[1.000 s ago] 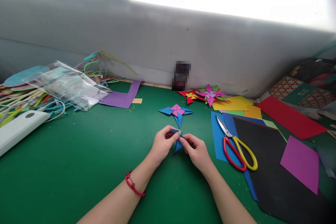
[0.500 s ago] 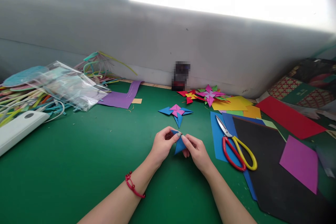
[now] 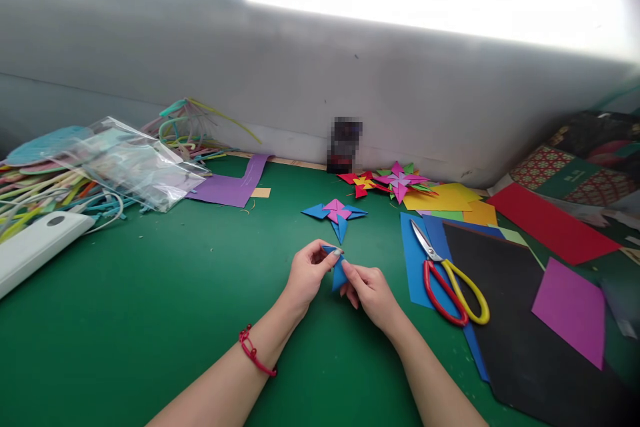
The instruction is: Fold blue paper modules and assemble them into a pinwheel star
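A small folded piece of blue paper (image 3: 339, 277) is pinched between both my hands above the green table. My left hand (image 3: 309, 273) grips its upper left part between thumb and fingers. With thumb and index finger, my right hand (image 3: 369, 290) presses on its right edge; the other fingers curl beneath. Just beyond my hands lies a blue and pink folded paper star (image 3: 337, 213). Parts of the blue paper are hidden by my fingers.
Scissors (image 3: 443, 273) with red and yellow handles rest on blue sheets and a black board (image 3: 505, 307) at right. Finished paper stars (image 3: 399, 180) lie near the wall. Pipe cleaners (image 3: 55, 190), a clear plastic bag (image 3: 150, 167) and a white device (image 3: 43, 247) occupy the left.
My right hand's thumb and index finger have slid slightly down along the blue paper's right edge. The paper looks narrower now. My left hand has shifted slightly left.
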`<state>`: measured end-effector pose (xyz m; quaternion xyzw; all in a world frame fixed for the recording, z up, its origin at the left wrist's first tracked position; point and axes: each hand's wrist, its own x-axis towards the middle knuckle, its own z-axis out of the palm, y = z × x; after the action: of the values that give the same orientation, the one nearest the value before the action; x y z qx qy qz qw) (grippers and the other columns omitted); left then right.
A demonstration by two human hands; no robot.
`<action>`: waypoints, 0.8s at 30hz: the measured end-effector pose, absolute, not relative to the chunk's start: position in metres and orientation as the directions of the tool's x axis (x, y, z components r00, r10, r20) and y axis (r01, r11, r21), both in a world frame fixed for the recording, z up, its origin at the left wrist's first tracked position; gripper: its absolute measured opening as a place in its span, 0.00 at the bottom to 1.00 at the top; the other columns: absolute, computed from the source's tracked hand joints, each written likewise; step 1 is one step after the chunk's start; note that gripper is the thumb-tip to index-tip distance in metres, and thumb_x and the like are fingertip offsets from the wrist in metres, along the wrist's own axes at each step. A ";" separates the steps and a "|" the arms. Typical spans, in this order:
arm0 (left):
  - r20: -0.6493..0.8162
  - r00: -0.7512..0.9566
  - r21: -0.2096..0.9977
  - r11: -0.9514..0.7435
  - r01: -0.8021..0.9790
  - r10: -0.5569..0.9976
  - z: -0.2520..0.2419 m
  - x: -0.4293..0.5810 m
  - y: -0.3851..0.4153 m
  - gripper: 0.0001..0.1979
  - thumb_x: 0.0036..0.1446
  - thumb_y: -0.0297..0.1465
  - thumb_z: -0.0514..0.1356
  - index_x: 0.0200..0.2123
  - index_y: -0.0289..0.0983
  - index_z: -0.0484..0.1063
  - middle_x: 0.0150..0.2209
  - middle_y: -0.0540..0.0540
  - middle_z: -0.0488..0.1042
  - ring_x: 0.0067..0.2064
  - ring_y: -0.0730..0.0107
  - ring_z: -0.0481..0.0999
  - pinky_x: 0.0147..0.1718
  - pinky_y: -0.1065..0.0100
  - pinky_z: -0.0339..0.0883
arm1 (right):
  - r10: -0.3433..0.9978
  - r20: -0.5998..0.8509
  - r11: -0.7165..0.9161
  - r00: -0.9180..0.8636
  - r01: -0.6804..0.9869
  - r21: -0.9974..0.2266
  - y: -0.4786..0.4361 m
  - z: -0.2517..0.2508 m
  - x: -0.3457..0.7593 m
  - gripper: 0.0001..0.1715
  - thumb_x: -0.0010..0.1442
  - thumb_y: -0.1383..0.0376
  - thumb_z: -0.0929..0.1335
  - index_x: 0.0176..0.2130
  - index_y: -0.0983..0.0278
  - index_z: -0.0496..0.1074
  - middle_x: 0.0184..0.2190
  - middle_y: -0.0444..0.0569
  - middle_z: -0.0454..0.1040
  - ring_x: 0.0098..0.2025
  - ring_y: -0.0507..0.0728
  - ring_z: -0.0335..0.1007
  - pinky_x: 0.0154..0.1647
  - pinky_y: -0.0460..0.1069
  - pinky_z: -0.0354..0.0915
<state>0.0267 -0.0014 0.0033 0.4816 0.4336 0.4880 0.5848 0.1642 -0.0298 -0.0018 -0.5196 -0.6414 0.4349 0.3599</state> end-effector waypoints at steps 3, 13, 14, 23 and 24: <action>-0.033 0.142 0.989 0.052 -0.136 0.989 0.002 0.027 -0.001 0.10 0.48 0.37 0.60 0.26 0.34 0.69 0.23 0.53 0.66 0.26 0.76 0.64 0.27 0.74 0.58 | 0.978 -0.004 0.076 -0.209 0.374 -0.924 -0.029 -0.002 0.164 0.28 0.61 0.53 0.57 0.19 0.65 0.67 0.07 0.39 0.58 0.12 0.48 0.55 0.20 0.44 0.55; -0.020 0.131 0.995 0.033 -0.096 0.991 0.001 0.025 0.000 0.10 0.48 0.36 0.60 0.27 0.34 0.68 0.23 0.52 0.66 0.27 0.75 0.64 0.27 0.74 0.57 | 0.976 -0.003 0.090 -0.218 0.414 -0.906 -0.029 -0.002 0.164 0.27 0.62 0.54 0.56 0.20 0.65 0.67 0.07 0.39 0.59 0.12 0.48 0.56 0.20 0.43 0.56; -0.019 0.132 0.995 0.032 -0.098 0.991 0.001 0.025 0.000 0.10 0.48 0.36 0.60 0.27 0.34 0.68 0.23 0.52 0.66 0.27 0.75 0.64 0.27 0.74 0.58 | 0.976 -0.002 0.089 -0.217 0.410 -0.908 -0.029 -0.002 0.164 0.27 0.62 0.54 0.56 0.20 0.65 0.67 0.07 0.39 0.59 0.12 0.48 0.56 0.20 0.43 0.56; -0.017 0.167 0.990 0.040 -0.136 0.986 0.002 0.026 -0.001 0.09 0.48 0.35 0.60 0.27 0.34 0.69 0.24 0.51 0.67 0.28 0.75 0.64 0.28 0.74 0.59 | 0.977 -0.013 0.061 -0.215 0.337 -0.939 -0.030 -0.004 0.165 0.30 0.61 0.53 0.57 0.17 0.66 0.66 0.07 0.40 0.57 0.13 0.47 0.54 0.19 0.43 0.53; -0.018 0.178 0.989 0.044 -0.144 0.984 0.003 0.026 -0.001 0.09 0.48 0.35 0.60 0.27 0.34 0.69 0.24 0.51 0.67 0.28 0.75 0.65 0.28 0.74 0.59 | 0.974 -0.021 0.058 -0.225 0.337 -0.940 -0.030 -0.004 0.166 0.30 0.61 0.53 0.57 0.17 0.67 0.67 0.07 0.40 0.57 0.13 0.47 0.54 0.19 0.43 0.53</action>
<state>0.0261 -0.0012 0.0027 0.4961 0.4233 0.4817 0.5854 0.1658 -0.0302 -0.0042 -0.5143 -0.6372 0.4546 0.3505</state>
